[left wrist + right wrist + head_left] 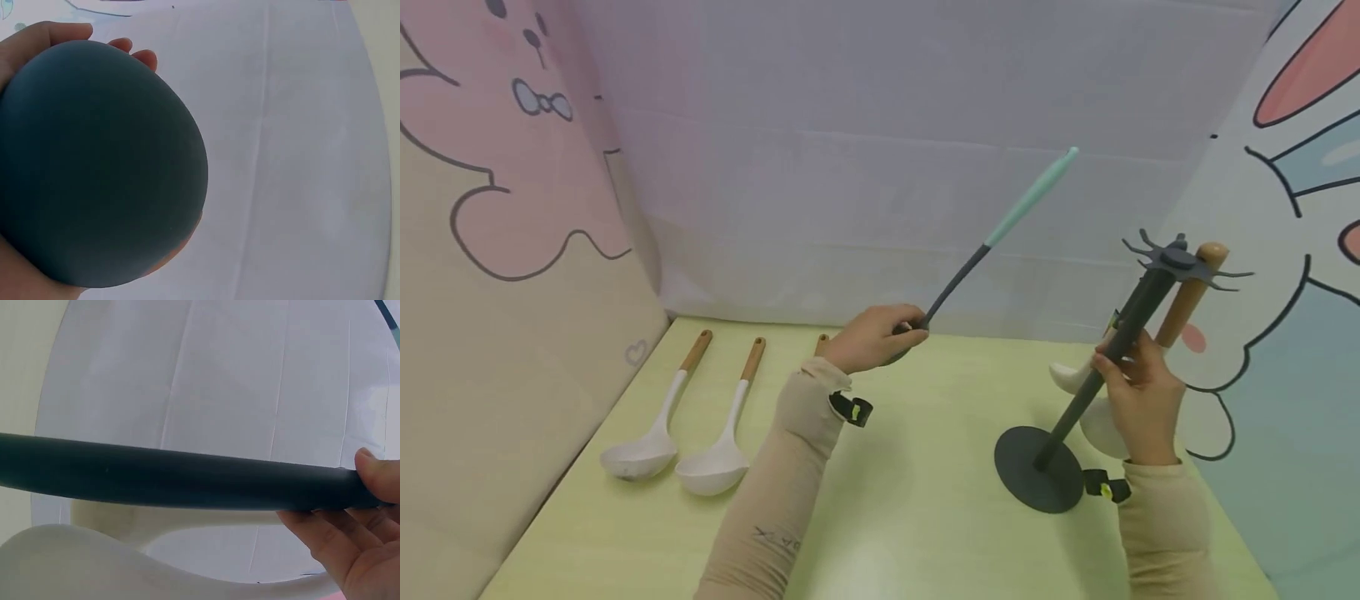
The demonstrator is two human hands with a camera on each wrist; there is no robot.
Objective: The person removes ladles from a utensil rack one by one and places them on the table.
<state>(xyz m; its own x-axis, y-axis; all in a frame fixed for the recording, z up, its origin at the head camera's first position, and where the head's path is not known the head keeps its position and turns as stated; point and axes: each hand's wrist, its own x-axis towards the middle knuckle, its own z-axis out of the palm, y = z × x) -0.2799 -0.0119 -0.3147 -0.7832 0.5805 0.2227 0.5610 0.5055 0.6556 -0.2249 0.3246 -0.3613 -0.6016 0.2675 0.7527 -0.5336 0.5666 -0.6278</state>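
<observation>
My left hand (pixel 876 337) holds a dark ladle with a mint handle (pixel 1030 200) by its head end, above the table. The handle slants up to the right. In the left wrist view the ladle's rounded dark bowl (pixel 106 162) fills the palm, with fingers curled about its rim. My right hand (pixel 1146 400) grips the post of a dark grey utensil stand (pixel 1078 400), fingers on one side and thumb on the other. The stand has a round base and a ring of hooks on top. White utensils (pixel 69 562) with a wooden handle (pixel 1187 304) hang behind the post.
Two white ladles with wooden handles, one at far left (pixel 640 457) and one beside it (pixel 711 471), lie on the pale yellow-green table (pixel 925 500). Another wooden handle tip (pixel 822 342) shows behind my left hand. Cartoon-printed side walls and a pale back sheet (pixel 850 183) enclose the table.
</observation>
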